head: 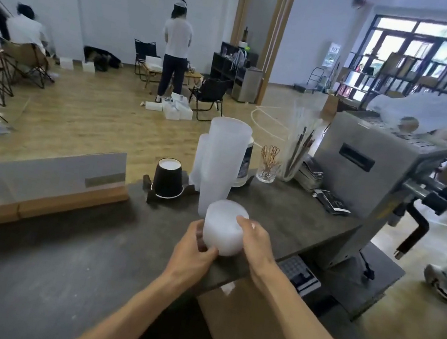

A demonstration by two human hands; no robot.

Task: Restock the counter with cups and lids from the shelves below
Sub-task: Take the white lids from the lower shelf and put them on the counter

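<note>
- Our left hand [194, 248] curls round the near left side of a white stack of lids [224, 228], thumb and fingers wrapped on it.
- Our right hand [254, 240] grips the same stack from the right, fingertips laid over its top edge.
- The stack of lids sits between our two hands, low over the dark counter [68, 271] near its right edge; we cannot tell whether it rests on the surface or is just above it.
- Just beyond our hands stands a tall stack of frosted clear cups [221, 166], upright on the counter, with a shorter run of the same cups touching its left side.
- Behind that tall stack, to the right, part of a white container with a dark label [244, 162] shows.
- Beyond and left of our left hand a black paper cup [168, 178] sits upside down on a dark tray [150, 196].
- Beyond and right of our right hand stand a small glass of sticks [269, 163] and a taller glass of straws [297, 148].
- Far to the right of our right hand is a steel espresso machine [367, 180].
- Well to the left of our left hand a long cardboard box [38, 184] lies on the counter.
- Below our right forearm a brown carton [244, 325] sits under the counter edge.
</note>
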